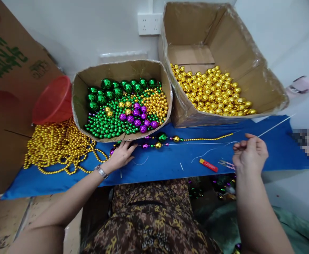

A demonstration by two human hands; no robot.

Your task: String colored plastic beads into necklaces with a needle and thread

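My left hand (pixel 122 154) rests on the blue cloth (pixel 170 165), fingers spread toward the left end of a bead strand (pixel 170 139) of purple, green and gold beads, just below the box of mixed beads (pixel 122 102). My right hand (pixel 249 153) is closed in a pinch on a thin white needle with thread (pixel 274 126) that runs from the strand's right end. Red-handled scissors (pixel 208 165) and a small snipper (pixel 226 163) lie between my hands.
A large cardboard box of gold balls (pixel 215 90) stands at the back right. A heap of gold bead strings (pixel 56 146) lies at the left beside a red basin (pixel 52 100). Behind is a white wall with a socket (pixel 149 24).
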